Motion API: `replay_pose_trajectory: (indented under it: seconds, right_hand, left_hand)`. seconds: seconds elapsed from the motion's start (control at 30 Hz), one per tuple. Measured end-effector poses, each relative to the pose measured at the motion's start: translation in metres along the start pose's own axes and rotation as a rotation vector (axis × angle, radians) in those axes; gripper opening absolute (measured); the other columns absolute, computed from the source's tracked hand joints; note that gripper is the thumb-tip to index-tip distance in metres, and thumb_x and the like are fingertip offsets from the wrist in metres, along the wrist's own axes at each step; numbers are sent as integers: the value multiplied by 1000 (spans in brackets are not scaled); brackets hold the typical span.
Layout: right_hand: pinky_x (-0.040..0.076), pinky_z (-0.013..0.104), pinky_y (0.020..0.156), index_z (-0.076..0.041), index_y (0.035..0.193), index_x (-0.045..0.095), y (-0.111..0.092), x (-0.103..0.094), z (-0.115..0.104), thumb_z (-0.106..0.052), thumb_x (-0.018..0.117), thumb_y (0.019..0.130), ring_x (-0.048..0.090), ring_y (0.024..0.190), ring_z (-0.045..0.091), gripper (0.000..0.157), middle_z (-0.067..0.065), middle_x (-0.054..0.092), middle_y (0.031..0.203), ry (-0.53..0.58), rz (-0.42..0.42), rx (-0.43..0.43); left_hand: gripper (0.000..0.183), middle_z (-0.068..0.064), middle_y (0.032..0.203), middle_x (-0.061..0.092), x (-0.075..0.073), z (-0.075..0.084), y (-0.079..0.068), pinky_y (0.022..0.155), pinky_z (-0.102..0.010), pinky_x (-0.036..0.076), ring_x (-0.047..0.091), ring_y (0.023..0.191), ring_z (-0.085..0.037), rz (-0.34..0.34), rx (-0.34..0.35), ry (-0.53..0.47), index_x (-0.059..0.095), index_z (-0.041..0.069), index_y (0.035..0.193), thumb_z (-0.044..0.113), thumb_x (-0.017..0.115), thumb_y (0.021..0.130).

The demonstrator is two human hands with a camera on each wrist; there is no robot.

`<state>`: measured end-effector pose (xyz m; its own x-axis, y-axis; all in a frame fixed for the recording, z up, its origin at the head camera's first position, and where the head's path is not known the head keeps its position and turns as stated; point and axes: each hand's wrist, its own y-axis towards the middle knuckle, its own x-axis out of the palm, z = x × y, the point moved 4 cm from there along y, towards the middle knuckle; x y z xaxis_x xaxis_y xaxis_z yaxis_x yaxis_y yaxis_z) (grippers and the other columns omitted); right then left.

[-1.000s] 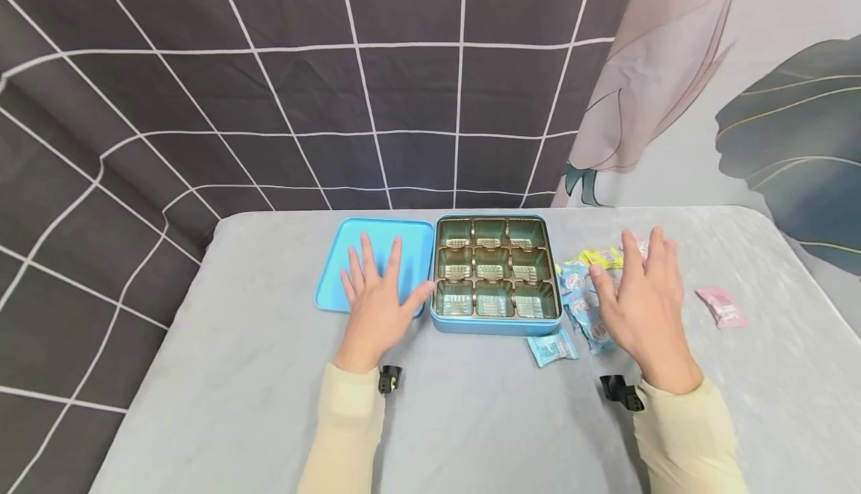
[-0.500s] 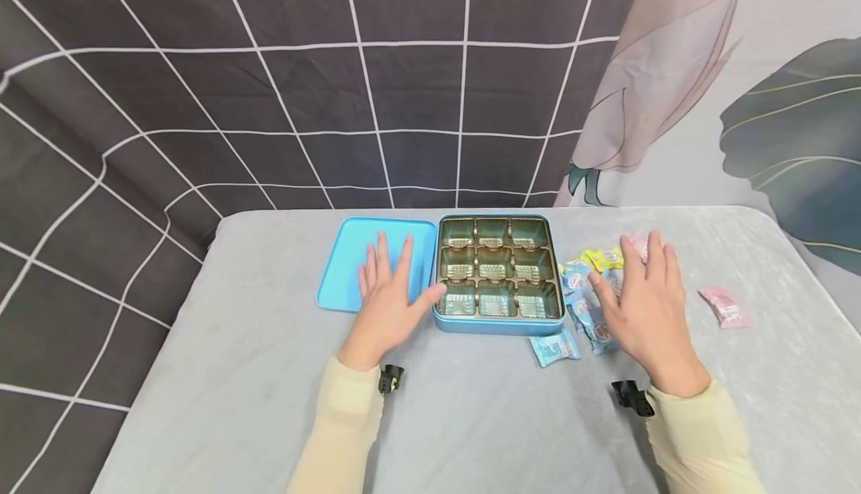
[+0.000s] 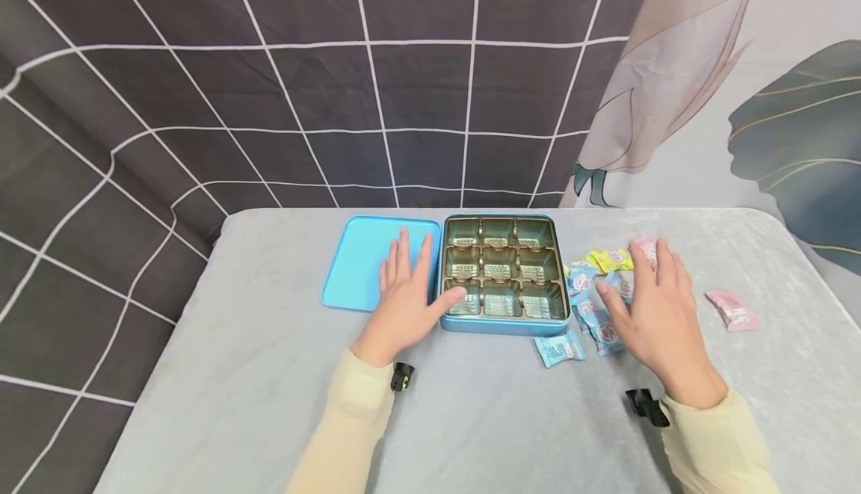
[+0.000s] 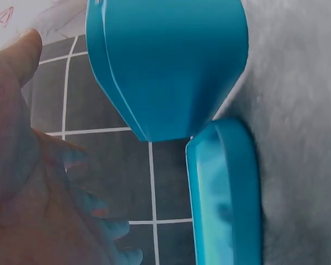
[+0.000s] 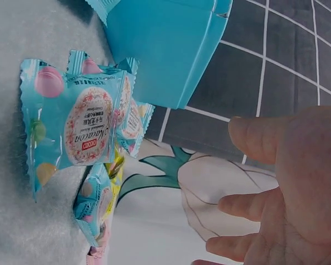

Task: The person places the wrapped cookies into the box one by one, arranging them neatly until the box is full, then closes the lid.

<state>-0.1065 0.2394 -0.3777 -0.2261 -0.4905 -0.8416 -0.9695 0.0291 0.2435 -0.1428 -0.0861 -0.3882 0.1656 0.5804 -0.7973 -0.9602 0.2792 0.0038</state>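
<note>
In the head view a blue tin [image 3: 506, 326] holds a gold-brown tray [image 3: 499, 279] divided into several bare compartments. Left of it lies its light blue lid [image 3: 356, 270], inner side up. My left hand [image 3: 406, 307] hovers with spread fingers above the lid's right side and the tin's left edge, holding nothing. Over the candy pile on the right, my right hand [image 3: 662, 322] is held with fingers extended, also holding nothing. Blue wrapped sweets [image 5: 71, 121], printed "Macaron", show up close in the right wrist view. Yellow packets [image 3: 610, 259] lie behind them, partly hidden by the hand.
A single pink packet [image 3: 732, 310] lies apart at the right. One blue packet [image 3: 560, 348] sits against the tin's front right corner. Grey cloth covers the table [image 3: 235, 374]. A dark checked curtain [image 3: 303, 83] hangs behind it.
My left hand has shifted right, from over the lid towards the tin. The right hand stays over the sweets, a little lower. The whole head view has drifted slightly.
</note>
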Motion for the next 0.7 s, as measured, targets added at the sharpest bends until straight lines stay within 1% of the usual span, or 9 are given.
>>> replay_pose_trajectory:
  seconds: [0.07,0.17,0.3,0.37,0.43,0.53,0.7]
  right_hand:
    - [9,70,113,10,152,27,-2,0,0,-25,59,100,13,140,63,70,41,8,157,3,-1,-10]
    - [14,72,110,10,152,27,-7,2,0,-22,63,98,18,136,65,72,42,12,156,5,-10,-15]
    - [23,74,101,11,150,30,-14,3,1,-18,69,93,28,126,69,75,44,21,151,-15,-3,-35]
    - [25,74,98,13,148,32,-18,4,2,-17,71,91,32,121,70,75,46,27,146,-28,-1,-41]
    - [27,74,96,15,146,34,-21,5,3,-18,73,90,34,118,69,76,46,32,142,-37,-3,-42]
    - [31,74,92,16,144,35,-24,6,4,-21,73,90,36,115,67,76,46,37,135,-49,-24,-19]
    - [36,74,87,16,143,37,-27,11,5,-24,76,89,40,111,64,78,44,41,129,-81,-69,3]
  left_hand:
    - [97,-20,165,-18,3,2,-2,119,-58,-6,-17,151,-35,15,1,-3,3,15,163,62,55,96]
    - [98,-19,166,-17,10,4,-5,120,-58,-4,-12,152,-38,26,1,-31,3,13,163,62,55,96]
    - [103,-18,166,-15,21,6,-8,120,-57,-2,-9,153,-38,21,10,-67,0,9,162,61,58,95]
    - [106,-17,166,-16,27,6,-7,120,-58,-2,-8,153,-37,14,15,-73,-1,6,162,60,61,94]
    - [108,-16,166,-16,31,7,-6,120,-58,-1,-8,153,-36,8,19,-73,-1,4,161,59,63,93]
    - [113,-13,166,-18,33,9,-4,120,-57,-1,-9,153,-33,-1,25,-73,-2,2,160,59,66,91]
    - [119,-12,166,-19,36,12,2,121,-53,0,-10,153,-28,-36,20,-81,-6,2,159,62,68,88]
